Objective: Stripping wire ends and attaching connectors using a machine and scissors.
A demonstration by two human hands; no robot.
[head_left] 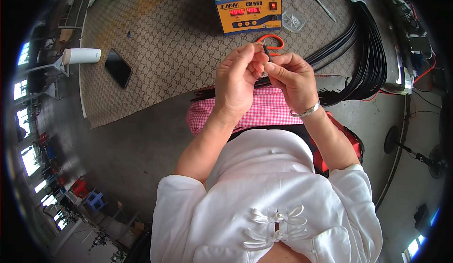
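Two bare hands come together in my view, above the near edge of the patterned bench [163,50]. I see the right hand [297,80] closed, thumb and forefinger pinching a short black cable end [266,52], which points up between both hands. The left hand [236,78] is half curled with its fingertips bunched just beside the tip; I cannot tell whether they grip it or merely touch. Fingers hide the rest of that piece from me. Behind it, an orange loop [282,41] is partly covered, too obscured to identify. The black cable bundle [373,58] at right passes behind the right hand, and the upper picture edge cuts off the orange-fronted device [249,15].
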